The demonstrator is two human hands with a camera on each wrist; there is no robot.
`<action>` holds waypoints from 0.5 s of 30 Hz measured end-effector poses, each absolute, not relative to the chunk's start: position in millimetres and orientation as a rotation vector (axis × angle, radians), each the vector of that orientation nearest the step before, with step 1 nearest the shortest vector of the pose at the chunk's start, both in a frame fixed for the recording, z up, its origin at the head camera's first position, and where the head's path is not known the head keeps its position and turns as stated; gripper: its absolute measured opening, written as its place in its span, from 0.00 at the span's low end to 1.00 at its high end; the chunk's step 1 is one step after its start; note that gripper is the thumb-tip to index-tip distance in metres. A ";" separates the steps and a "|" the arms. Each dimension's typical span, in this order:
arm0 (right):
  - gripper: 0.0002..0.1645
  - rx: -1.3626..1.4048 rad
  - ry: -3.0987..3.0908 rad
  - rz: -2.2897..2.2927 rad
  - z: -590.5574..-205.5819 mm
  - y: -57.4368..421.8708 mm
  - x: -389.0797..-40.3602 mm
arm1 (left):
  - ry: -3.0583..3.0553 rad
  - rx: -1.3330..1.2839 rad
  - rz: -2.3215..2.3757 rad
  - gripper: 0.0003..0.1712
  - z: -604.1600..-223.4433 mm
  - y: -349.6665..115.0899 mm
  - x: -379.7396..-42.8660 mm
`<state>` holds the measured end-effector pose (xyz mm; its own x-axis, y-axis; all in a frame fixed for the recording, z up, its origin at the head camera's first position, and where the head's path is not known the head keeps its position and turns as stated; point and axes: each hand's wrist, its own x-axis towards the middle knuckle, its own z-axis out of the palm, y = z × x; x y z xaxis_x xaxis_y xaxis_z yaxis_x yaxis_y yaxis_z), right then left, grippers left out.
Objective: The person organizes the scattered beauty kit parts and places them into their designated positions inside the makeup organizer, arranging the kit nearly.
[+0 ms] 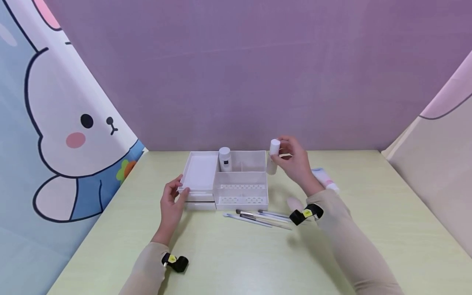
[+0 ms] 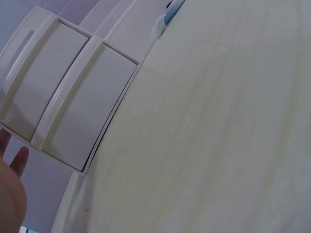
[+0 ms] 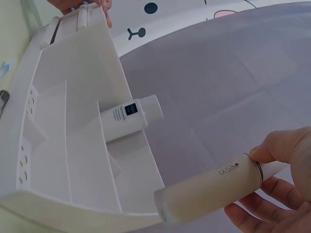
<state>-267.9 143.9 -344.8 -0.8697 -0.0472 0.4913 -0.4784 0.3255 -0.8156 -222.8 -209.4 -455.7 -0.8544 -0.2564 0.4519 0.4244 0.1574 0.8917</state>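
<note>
A white desk organizer (image 1: 241,177) stands on the table, with open compartments on its right and drawers (image 2: 92,107) on its left. My left hand (image 1: 172,204) holds its front left corner, thumb on the front edge and fingers along the left side. One small white-capped bottle (image 1: 225,162) stands in the back left compartment. My right hand (image 1: 296,162) pinches a second bottle, a pump-type cosmetic bottle (image 3: 211,194) with cream-coloured contents, by its white top. Its base is near the organizer's back right corner; from the right wrist it appears beside the rim of the back compartment.
Several makeup brushes (image 1: 258,218) lie in front of the organizer. A soft tube (image 1: 324,179) lies to the right, partly behind my right forearm, and a pale pink oval thing (image 1: 294,203) lies near the wrist. A purple cloth backdrop (image 1: 236,82) rises behind the table.
</note>
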 end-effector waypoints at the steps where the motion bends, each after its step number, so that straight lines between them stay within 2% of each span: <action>1: 0.27 0.479 -2.209 1.560 -344.6 141.9 -267.9 | -1.934 -0.161 -1.746 0.14 -455.7 -209.3 -222.7; 15: 0.28 0.562 -2.222 1.624 -342.5 111.1 -275.1 | -1.941 -0.136 -1.762 0.14 -455.9 -209.0 -223.8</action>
<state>-275.1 111.1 -342.5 -0.8674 -0.1192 0.4832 -0.4966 0.2718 -0.8244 -223.8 -209.0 -455.9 -0.8643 -0.2599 0.4306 0.4035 0.1526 0.9022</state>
